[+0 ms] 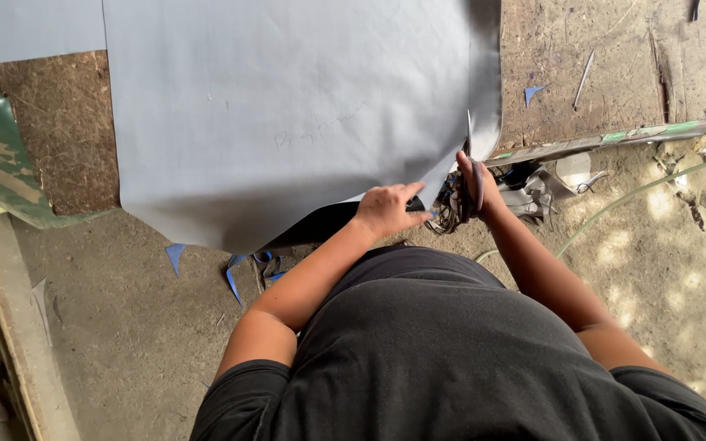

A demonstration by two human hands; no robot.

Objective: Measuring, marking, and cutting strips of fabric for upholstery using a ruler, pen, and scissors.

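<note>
Right hand (477,186) was clamped on the dark-handled scissors (472,167) at centre frame, left hand (387,209) lay flat with fingers spread on the big grey vinyl sheet (288,114) covering the upper-left bench (59,131), so I'd say keep it taut and cut slowly.

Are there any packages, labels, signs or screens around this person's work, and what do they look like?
No screens or signs.
Printed strip: long, narrow, green and white, along the board's edge right of the right hand.
Faint handwriting: pale marks on the grey sheet, above the left hand.
</note>
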